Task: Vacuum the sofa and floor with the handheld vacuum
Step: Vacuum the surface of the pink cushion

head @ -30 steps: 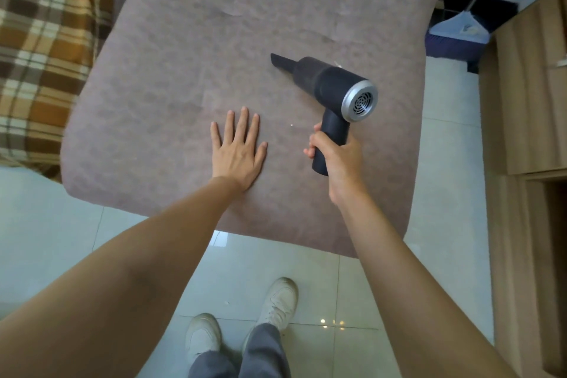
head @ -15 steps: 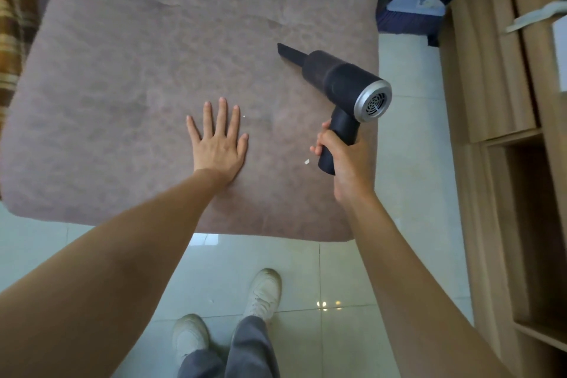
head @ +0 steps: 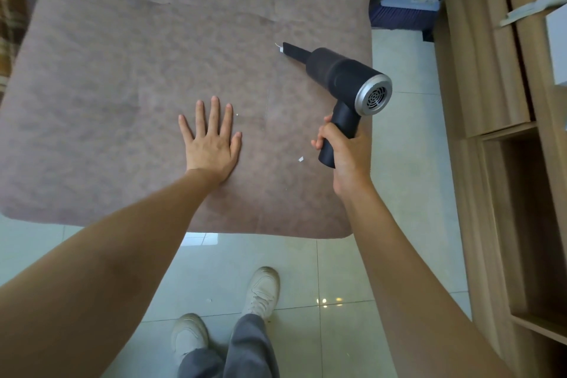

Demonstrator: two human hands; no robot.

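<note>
1. Black plastic handheld vacuum [head: 340, 72] hangs over the right part of the mauve sofa cushion [head: 138, 70], its handle wrapped in the closed grip of the right hand [head: 346, 153].
2. Its long axis runs from the silver rear grille, past the cushion's right edge, up and leftward to the narrow nozzle [head: 294, 50]; the nozzle tip sits at a white scrap [head: 279, 47] on the cushion.
3. Two more white scraps lie on the cushion nearer the person than the nozzle: one [head: 300, 159] just left of the handle's base, a smaller one [head: 237, 114] beside the left hand's fingertips.
4. Left hand [head: 211, 144] lies flat on the cushion, fingers spread, holding nothing; it is well left of the vacuum.
5. Judging by this, the right hand must draw the nozzle back toward the cushion's near edge to reach those scraps.
</note>
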